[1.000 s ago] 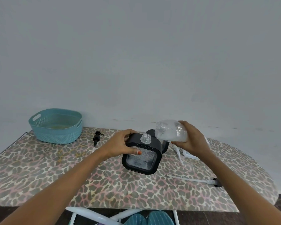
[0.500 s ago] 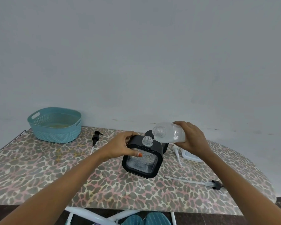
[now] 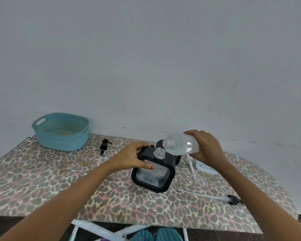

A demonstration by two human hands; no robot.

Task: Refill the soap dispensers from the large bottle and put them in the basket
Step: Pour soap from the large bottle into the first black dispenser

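My left hand [image 3: 132,158] grips the top left of a square dispenser [image 3: 153,173] with a black frame and clear walls; it stands on the board with its threaded neck open. My right hand [image 3: 204,147] holds the large clear bottle [image 3: 181,144] tipped on its side, its open mouth just above and right of the dispenser's neck. Clear liquid lies along the bottle's lower side. A second black dispenser [image 3: 177,158] stands behind, mostly hidden. The teal basket [image 3: 60,132] sits at the far left of the board.
The ironing board [image 3: 42,185] has a leopard-print cover. On it lie a black pump with its tube [image 3: 103,147] near the basket, a white pump [image 3: 189,163], a white lid [image 3: 206,168] and another black-capped pump tube [image 3: 214,197] at the right. A wall stands close behind.
The large bottle has come down and left, so its mouth sits closer over the dispenser's neck. My left hand keeps its grip on the dispenser.
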